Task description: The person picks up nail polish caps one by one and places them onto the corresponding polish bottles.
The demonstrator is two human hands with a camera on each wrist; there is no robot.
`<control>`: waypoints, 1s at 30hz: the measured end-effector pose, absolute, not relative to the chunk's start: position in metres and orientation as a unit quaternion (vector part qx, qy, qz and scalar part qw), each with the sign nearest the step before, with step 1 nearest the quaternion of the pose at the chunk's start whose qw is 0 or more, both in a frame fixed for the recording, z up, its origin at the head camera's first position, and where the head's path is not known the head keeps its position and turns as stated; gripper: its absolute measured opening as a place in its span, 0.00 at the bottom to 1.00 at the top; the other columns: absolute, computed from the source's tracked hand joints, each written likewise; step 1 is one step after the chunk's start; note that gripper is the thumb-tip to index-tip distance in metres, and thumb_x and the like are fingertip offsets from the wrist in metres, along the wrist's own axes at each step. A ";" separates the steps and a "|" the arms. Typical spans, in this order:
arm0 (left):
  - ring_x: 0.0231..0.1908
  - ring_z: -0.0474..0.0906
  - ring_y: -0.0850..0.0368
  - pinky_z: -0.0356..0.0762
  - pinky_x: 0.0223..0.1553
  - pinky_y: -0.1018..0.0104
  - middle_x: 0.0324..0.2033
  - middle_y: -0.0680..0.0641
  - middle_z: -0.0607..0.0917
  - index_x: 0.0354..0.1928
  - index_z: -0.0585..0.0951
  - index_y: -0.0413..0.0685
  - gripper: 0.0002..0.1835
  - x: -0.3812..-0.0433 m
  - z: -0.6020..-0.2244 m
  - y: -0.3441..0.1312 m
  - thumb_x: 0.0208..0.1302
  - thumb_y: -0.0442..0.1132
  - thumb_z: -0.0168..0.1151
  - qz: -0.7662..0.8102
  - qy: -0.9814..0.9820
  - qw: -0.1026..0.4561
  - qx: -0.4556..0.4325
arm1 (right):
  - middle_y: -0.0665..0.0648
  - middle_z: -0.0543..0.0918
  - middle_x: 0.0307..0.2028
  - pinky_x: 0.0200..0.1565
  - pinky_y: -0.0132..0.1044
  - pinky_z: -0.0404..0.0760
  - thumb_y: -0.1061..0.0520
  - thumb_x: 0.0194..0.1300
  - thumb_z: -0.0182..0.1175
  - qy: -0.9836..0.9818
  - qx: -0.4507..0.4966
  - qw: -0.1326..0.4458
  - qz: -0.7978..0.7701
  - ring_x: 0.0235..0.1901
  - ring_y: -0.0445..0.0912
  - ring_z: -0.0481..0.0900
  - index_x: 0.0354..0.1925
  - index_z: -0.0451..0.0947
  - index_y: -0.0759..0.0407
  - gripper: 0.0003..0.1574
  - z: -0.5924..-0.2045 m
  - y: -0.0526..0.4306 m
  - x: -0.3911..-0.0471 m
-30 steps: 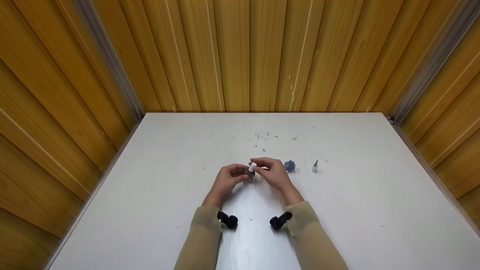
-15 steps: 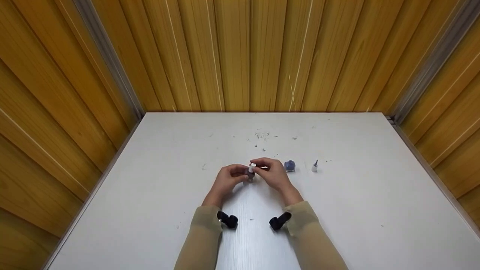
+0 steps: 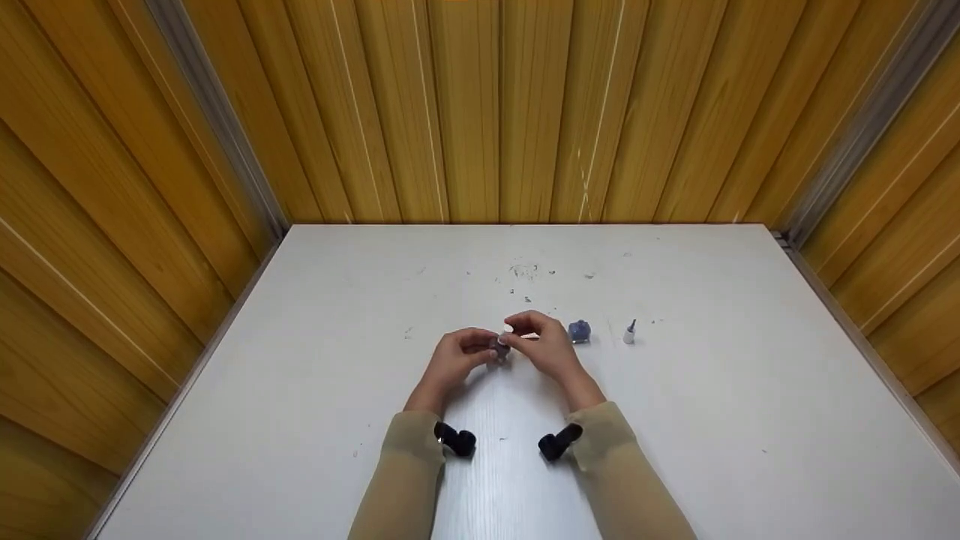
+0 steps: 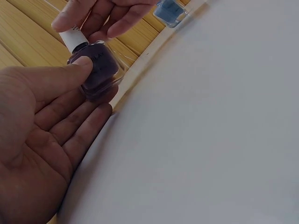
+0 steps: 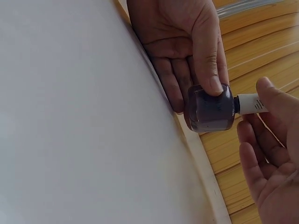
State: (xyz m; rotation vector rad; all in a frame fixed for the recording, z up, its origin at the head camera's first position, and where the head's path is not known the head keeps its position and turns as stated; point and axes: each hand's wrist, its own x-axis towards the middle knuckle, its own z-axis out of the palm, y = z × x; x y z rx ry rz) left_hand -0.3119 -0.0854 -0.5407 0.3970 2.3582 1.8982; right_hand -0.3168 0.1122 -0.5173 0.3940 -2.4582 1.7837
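Observation:
A dark purple nail polish bottle [image 5: 210,114] with a white cap [image 5: 250,103] is held between the thumb and fingers of my left hand [image 3: 454,356]. In the left wrist view the thumb presses on the front of the bottle, with fingers behind it. My right hand [image 3: 551,349] has its thumb and fingers at the white cap. The cap sits at the bottle's neck, and a dark collar shows between them. From the head view the right thumb covers most of the cap.
A blue nail polish bottle [image 3: 580,331] stands on the white table [image 3: 337,450], right of my right hand. Farther right a white cap [image 3: 629,336] stands with its brush pointing up. Dark specks mark the far part of the table. Wood-patterned walls [image 3: 525,112] enclose it.
My right fingers have shifted on the cap: the index finger is raised a little, and the thumb now covers more of the cap. My left hand and the bottle stay put.

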 end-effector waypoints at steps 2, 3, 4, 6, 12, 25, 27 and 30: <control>0.51 0.88 0.49 0.84 0.56 0.62 0.49 0.38 0.90 0.53 0.85 0.37 0.15 -0.311 -0.540 -0.085 0.64 0.28 0.69 0.622 0.771 0.044 0.126 | 0.65 0.88 0.49 0.52 0.34 0.85 0.61 0.64 0.71 -0.794 0.137 0.031 0.591 0.50 0.51 0.85 0.53 0.84 0.65 0.19 -0.517 0.114 -0.317; 0.51 0.88 0.49 0.84 0.56 0.62 0.49 0.38 0.89 0.53 0.85 0.37 0.15 -0.311 -0.540 -0.086 0.65 0.28 0.69 0.624 0.770 0.044 0.126 | 0.66 0.88 0.51 0.52 0.34 0.84 0.62 0.65 0.70 -0.791 0.142 0.026 0.595 0.52 0.53 0.85 0.55 0.83 0.65 0.20 -0.517 0.115 -0.318; 0.51 0.88 0.49 0.84 0.56 0.62 0.49 0.38 0.89 0.53 0.85 0.36 0.15 -0.311 -0.539 -0.086 0.65 0.28 0.68 0.626 0.769 0.044 0.126 | 0.66 0.87 0.53 0.53 0.32 0.83 0.62 0.66 0.69 -0.786 0.149 0.022 0.599 0.54 0.55 0.84 0.57 0.83 0.66 0.21 -0.517 0.116 -0.318; 0.51 0.88 0.49 0.84 0.55 0.62 0.49 0.37 0.89 0.53 0.85 0.35 0.15 -0.312 -0.540 -0.086 0.65 0.27 0.68 0.630 0.765 0.043 0.127 | 0.68 0.86 0.55 0.52 0.29 0.82 0.65 0.67 0.66 -0.778 0.163 0.015 0.606 0.57 0.59 0.83 0.58 0.81 0.68 0.21 -0.516 0.117 -0.318; 0.50 0.88 0.48 0.84 0.55 0.62 0.49 0.36 0.89 0.53 0.84 0.35 0.15 -0.312 -0.540 -0.085 0.65 0.27 0.68 0.630 0.766 0.043 0.122 | 0.70 0.86 0.54 0.51 0.27 0.82 0.69 0.68 0.63 -0.779 0.176 0.007 0.602 0.57 0.61 0.84 0.57 0.82 0.71 0.19 -0.511 0.115 -0.314; 0.49 0.88 0.52 0.84 0.53 0.64 0.48 0.38 0.90 0.52 0.85 0.38 0.14 -0.312 -0.541 -0.086 0.65 0.28 0.68 0.628 0.768 0.048 0.118 | 0.63 0.90 0.47 0.48 0.28 0.83 0.63 0.65 0.70 -0.796 0.146 0.021 0.587 0.46 0.43 0.86 0.50 0.86 0.64 0.15 -0.516 0.114 -0.317; 0.49 0.88 0.52 0.84 0.54 0.63 0.48 0.38 0.90 0.52 0.85 0.37 0.14 -0.312 -0.541 -0.086 0.65 0.28 0.68 0.629 0.767 0.049 0.117 | 0.62 0.90 0.45 0.47 0.28 0.82 0.63 0.64 0.71 -0.797 0.139 0.022 0.587 0.45 0.42 0.85 0.49 0.87 0.63 0.14 -0.515 0.113 -0.317; 0.49 0.88 0.51 0.84 0.55 0.63 0.48 0.38 0.90 0.52 0.85 0.38 0.14 -0.312 -0.541 -0.086 0.65 0.28 0.68 0.629 0.767 0.049 0.116 | 0.61 0.90 0.43 0.46 0.29 0.83 0.62 0.62 0.72 -0.799 0.129 0.027 0.587 0.43 0.42 0.85 0.46 0.87 0.62 0.13 -0.516 0.112 -0.317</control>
